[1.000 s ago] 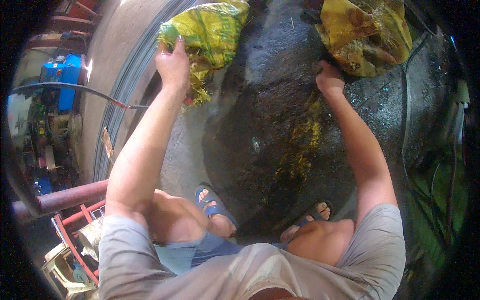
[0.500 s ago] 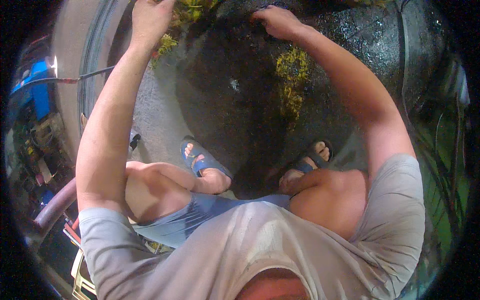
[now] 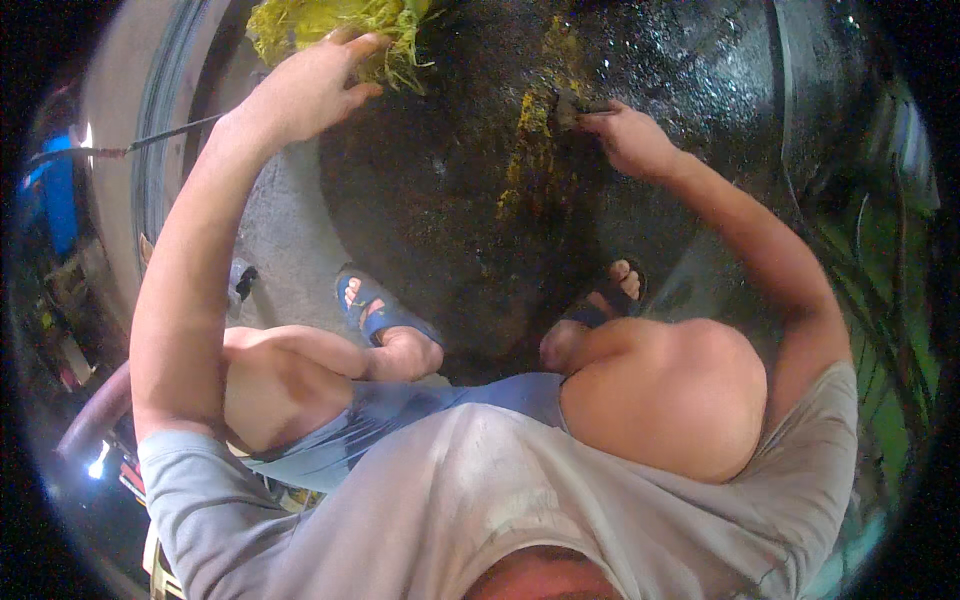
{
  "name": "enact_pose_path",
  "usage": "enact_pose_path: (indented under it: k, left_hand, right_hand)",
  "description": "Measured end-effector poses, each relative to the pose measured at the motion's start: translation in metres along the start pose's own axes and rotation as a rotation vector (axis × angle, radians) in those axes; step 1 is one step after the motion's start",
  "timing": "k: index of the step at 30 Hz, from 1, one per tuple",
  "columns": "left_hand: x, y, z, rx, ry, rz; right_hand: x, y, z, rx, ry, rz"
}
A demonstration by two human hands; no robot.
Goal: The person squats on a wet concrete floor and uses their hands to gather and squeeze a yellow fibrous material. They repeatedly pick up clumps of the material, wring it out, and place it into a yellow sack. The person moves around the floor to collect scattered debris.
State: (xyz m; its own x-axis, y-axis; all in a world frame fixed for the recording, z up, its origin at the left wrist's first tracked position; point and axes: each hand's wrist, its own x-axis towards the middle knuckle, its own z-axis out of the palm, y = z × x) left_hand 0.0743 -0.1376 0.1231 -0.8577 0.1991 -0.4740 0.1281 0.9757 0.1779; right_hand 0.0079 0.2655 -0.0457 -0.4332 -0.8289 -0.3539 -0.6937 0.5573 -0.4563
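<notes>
My left hand [image 3: 312, 92] reaches to the upper left, its thumb and fingers apart. It lies against the near side of a stringy yellow-green clump of fibres [image 3: 300, 22], which the top edge cuts off. My right hand [image 3: 635, 140] is closed around a small scraper [image 3: 570, 108] with a short, flat, greyish end; most of its handle is hidden in the fist. The scraper's end meets a streak of yellow shreds [image 3: 535, 112] on the dark, wet floor [image 3: 450, 200].
My sandalled feet [image 3: 385, 315] stand apart on the floor below my hands. A thin dark cable or rod [image 3: 165, 135] extends from the left toward my forearm. A blue object [image 3: 62, 205] stands at far left, with dark rods [image 3: 905, 300] at far right.
Both hands have come down nearer to me. The yellow-green clump now shows more fully beside my left hand. The scraper has come into sight, and the yellow streak looks thinner and more broken.
</notes>
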Motion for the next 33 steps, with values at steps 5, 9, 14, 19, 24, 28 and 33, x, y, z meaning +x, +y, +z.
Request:
enact_pose_path:
  k: [5,9,14,19,24,28,33]
  left_hand:
    - [-0.019,0.035,-0.013,-0.037,0.031,-0.007]
    - [-0.064,0.014,-0.016,-0.001,0.049,-0.086]
    - [-0.072,0.023,-0.019,0.031,-0.117,-0.161]
    - [-0.070,0.030,-0.031,-0.058,-0.078,-0.110]
    - [-0.078,0.011,-0.009,-0.034,-0.054,-0.058]
    - [-0.076,0.001,-0.003,-0.027,-0.141,-0.105]
    - [-0.071,0.012,-0.007,-0.127,-0.212,-0.175]
  right_hand:
    - [-0.048,-0.067,0.040,0.031,0.028,0.073]
    - [-0.054,-0.122,0.059,0.101,0.120,0.016]
    - [-0.057,-0.125,0.085,0.185,0.083,-0.036]
    - [-0.041,-0.116,0.071,0.677,0.091,0.205]
    - [-0.046,-0.099,0.064,1.220,0.368,0.271]
    - [-0.072,-0.081,0.057,1.714,0.514,0.394]
    - [-0.178,-0.049,0.030,2.035,0.949,0.596]
